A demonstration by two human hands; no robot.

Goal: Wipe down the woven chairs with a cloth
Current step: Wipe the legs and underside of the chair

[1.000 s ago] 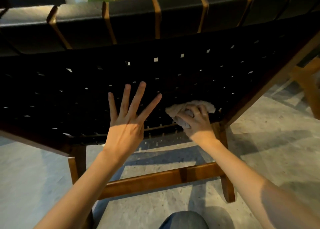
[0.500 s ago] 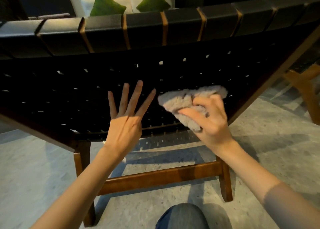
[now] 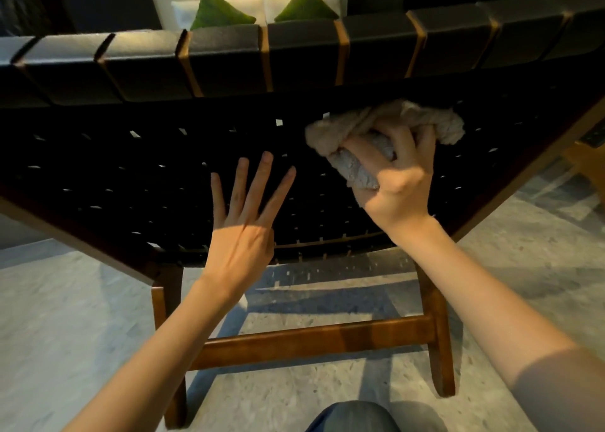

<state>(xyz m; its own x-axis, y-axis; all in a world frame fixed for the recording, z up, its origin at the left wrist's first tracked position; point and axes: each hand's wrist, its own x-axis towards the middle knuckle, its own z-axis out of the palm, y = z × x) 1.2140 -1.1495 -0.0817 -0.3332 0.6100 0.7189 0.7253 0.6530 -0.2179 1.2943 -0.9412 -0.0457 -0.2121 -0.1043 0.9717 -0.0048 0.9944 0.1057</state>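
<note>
Now: right hand (image 3: 397,183) holds bunched cloth (image 3: 386,130), fingers curled round it, cloth high on the black woven back of chair (image 3: 163,176), just under top rail | left hand (image 3: 244,232) flat on the weave, fingers straight and spread | chair stands on grey floor (image 3: 65,333) | green cushions (image 3: 219,11) behind

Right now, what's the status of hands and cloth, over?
Right hand grips cloth, high on the weave. Left hand open, fingers spread, lower on it. Nothing in the way.
</note>
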